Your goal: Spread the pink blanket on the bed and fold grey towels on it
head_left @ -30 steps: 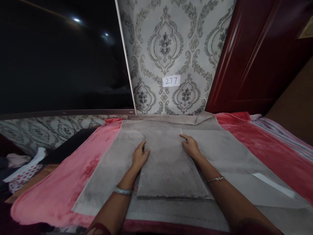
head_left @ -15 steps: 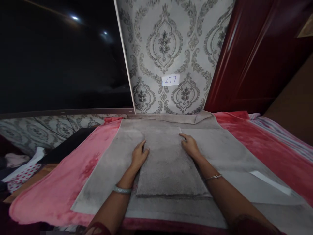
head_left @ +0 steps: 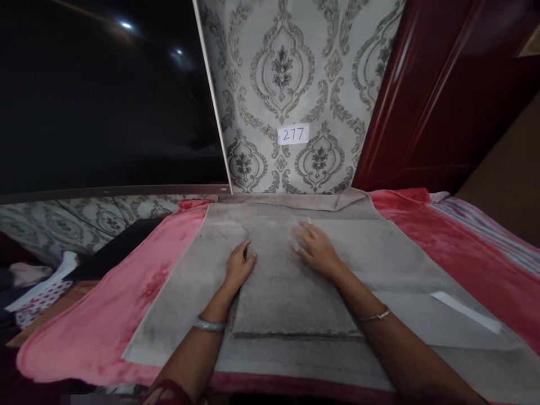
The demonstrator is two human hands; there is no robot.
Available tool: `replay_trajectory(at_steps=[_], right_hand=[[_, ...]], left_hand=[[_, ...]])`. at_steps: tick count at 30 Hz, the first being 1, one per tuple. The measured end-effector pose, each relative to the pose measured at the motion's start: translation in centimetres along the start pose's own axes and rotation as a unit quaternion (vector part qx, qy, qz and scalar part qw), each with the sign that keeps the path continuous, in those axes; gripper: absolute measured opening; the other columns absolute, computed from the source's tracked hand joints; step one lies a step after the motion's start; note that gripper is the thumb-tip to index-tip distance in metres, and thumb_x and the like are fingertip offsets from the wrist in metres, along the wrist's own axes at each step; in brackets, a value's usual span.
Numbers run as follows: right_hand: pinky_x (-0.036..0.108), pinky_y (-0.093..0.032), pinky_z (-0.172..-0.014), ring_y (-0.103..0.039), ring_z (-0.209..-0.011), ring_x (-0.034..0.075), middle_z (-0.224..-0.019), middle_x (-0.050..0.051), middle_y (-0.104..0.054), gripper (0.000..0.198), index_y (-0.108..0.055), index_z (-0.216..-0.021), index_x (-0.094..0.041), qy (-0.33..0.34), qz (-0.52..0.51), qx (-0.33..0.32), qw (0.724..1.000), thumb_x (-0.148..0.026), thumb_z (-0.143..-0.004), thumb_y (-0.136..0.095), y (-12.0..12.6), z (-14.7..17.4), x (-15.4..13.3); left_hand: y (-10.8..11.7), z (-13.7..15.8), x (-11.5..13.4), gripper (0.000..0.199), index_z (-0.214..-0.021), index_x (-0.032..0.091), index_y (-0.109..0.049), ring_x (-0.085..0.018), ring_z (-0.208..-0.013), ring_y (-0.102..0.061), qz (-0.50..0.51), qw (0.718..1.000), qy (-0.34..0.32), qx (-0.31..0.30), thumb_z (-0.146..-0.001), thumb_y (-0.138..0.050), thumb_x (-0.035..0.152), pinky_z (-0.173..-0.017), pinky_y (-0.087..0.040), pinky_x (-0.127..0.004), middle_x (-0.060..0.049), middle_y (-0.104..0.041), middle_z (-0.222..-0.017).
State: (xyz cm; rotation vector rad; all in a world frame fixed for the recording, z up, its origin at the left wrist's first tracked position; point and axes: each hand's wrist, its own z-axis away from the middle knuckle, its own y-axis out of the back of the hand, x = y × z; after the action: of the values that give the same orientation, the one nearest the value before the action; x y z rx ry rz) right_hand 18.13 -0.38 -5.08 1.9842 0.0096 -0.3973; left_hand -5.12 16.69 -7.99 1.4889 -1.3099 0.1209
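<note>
A folded grey plush cloth (head_left: 291, 304) lies flat in the middle, its thick folded edge facing me. It rests on a larger grey cloth (head_left: 181, 315) spread beneath it. My left hand (head_left: 239, 265) touches the left side of the folded cloth, thumb apart from the fingers, with nothing held. Over the cloth's far right part is my right hand (head_left: 318, 247), fingers spread and slightly blurred; whether it presses on the pile cannot be made out. A bangle circles the left wrist and a thin bracelet the right.
Pink-red plush blanket (head_left: 101, 315) lies under the grey cloth on both sides. A white strip (head_left: 466, 312) rests at the right. Behind stand a large black screen (head_left: 105, 101), a patterned wall with a "277" label (head_left: 293, 134), and a dark red door panel (head_left: 439, 95).
My right hand has moved left from the folded cloth's right edge onto its top, and its fingers have spread. The left hand stays nearly in place.
</note>
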Motion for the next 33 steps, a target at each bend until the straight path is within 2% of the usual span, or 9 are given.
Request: replay_trajectory(at_steps=[4, 7, 9, 12, 15, 17, 24, 28, 33], right_hand=[[0.06, -0.02, -0.12, -0.02, -0.152, 0.032, -0.165, 0.008, -0.025, 0.061, -0.036, -0.159, -0.03, 0.031, 0.03, -0.151, 0.988, -0.05, -0.102, -0.045, -0.6, 0.7, -1.5], [0.06, -0.018, -0.121, -0.018, -0.153, 0.031, -0.166, 0.008, -0.021, 0.062, -0.033, -0.16, -0.029, 0.029, 0.039, -0.165, 0.985, -0.051, -0.103, -0.041, -0.8, 0.9, -1.7], [0.059, -0.018, -0.122, -0.017, -0.153, 0.031, -0.166, 0.008, -0.021, 0.062, -0.033, -0.161, -0.028, 0.031, 0.044, -0.16, 0.986, -0.052, -0.103, -0.039, -0.9, 1.0, -1.6], [0.059, -0.018, -0.122, -0.017, -0.153, 0.031, -0.166, 0.007, -0.021, 0.063, -0.032, -0.161, -0.029, 0.032, 0.05, -0.16, 0.985, -0.054, -0.104, -0.038, -0.9, 0.9, -1.5], [0.061, -0.019, -0.121, -0.017, -0.153, 0.032, -0.166, 0.009, -0.021, 0.062, -0.034, -0.16, -0.029, 0.041, 0.05, -0.155, 0.986, -0.055, -0.104, -0.037, -0.9, 0.8, -1.3], [0.062, -0.018, -0.121, -0.016, -0.153, 0.033, -0.166, 0.009, -0.02, 0.062, -0.034, -0.16, -0.03, 0.052, 0.051, -0.155, 0.985, -0.055, -0.104, -0.038, -0.9, 1.1, -1.2], [0.065, -0.017, -0.12, -0.012, -0.154, 0.035, -0.167, 0.007, -0.015, 0.065, -0.031, -0.16, -0.035, 0.164, 0.005, -0.181, 0.97, -0.059, -0.101, -0.044, -0.1, 6.5, -1.5], [0.062, -0.013, -0.123, -0.012, -0.154, 0.032, -0.167, 0.006, -0.016, 0.065, -0.027, -0.161, -0.034, 0.177, -0.039, -0.23, 0.956, -0.054, -0.103, -0.045, 2.1, 10.5, -2.8], [0.051, -0.028, -0.122, -0.033, -0.148, 0.028, -0.157, 0.009, -0.042, 0.06, -0.051, -0.151, -0.025, 0.172, -0.115, -0.279, 0.938, -0.059, -0.102, -0.045, 5.6, 10.7, -3.6]], left_hand=[[0.1, 0.0, 0.0, 0.05, -0.134, 0.016, -0.062, -0.025, -0.113, -0.065, -0.014, 1.0, -0.001, -0.004, -0.085, -0.061, 0.025, -0.103, -0.05, -0.043, -0.011, -0.07, -0.123], [0.5, 0.1, 0.5, 0.048, -0.132, 0.016, -0.064, -0.026, -0.11, -0.066, -0.049, 0.998, -0.02, 0.014, -0.085, -0.06, 0.025, -0.1, -0.052, -0.043, -0.011, -0.069, -0.118], [1.0, 0.2, 1.2, 0.05, -0.133, 0.017, -0.064, -0.029, -0.123, -0.06, -0.081, 0.993, -0.081, 0.015, -0.084, -0.062, 0.026, -0.108, -0.047, -0.046, -0.014, -0.065, -0.131], [1.5, 0.6, 2.5, 0.058, -0.143, 0.022, -0.056, -0.032, -0.146, -0.039, -0.123, 0.972, -0.182, -0.085, -0.087, -0.062, 0.032, -0.12, -0.031, -0.053, -0.011, -0.051, -0.153], [1.6, 1.0, 3.3, 0.058, -0.148, 0.026, -0.051, -0.031, -0.152, -0.03, -0.147, 0.947, -0.185, -0.219, -0.092, -0.057, 0.038, -0.122, -0.027, -0.056, -0.008, -0.045, -0.159], [1.5, 1.1, 3.4, 0.057, -0.149, 0.026, -0.051, -0.03, -0.153, -0.027, -0.154, 0.941, -0.171, -0.249, -0.093, -0.055, 0.04, -0.122, -0.027, -0.056, -0.007, -0.041, -0.161], [1.4, 1.1, 3.3, 0.058, -0.15, 0.024, -0.05, -0.03, -0.153, -0.027, -0.156, 0.942, -0.173, -0.242, -0.094, -0.055, 0.039, -0.123, -0.027, -0.053, -0.007, -0.041, -0.161], [1.5, 1.1, 3.6, 0.058, -0.15, 0.024, -0.05, -0.03, -0.153, -0.027, -0.168, 0.94, -0.167, -0.243, -0.095, -0.056, 0.04, -0.123, -0.027, -0.053, -0.008, -0.041, -0.161], [2.0, 1.3, 4.9, 0.053, -0.147, 0.023, -0.053, -0.033, -0.15, -0.033, -0.204, 0.936, -0.166, -0.235, -0.095, -0.055, 0.037, -0.121, -0.023, -0.065, -0.012, -0.045, -0.158]])
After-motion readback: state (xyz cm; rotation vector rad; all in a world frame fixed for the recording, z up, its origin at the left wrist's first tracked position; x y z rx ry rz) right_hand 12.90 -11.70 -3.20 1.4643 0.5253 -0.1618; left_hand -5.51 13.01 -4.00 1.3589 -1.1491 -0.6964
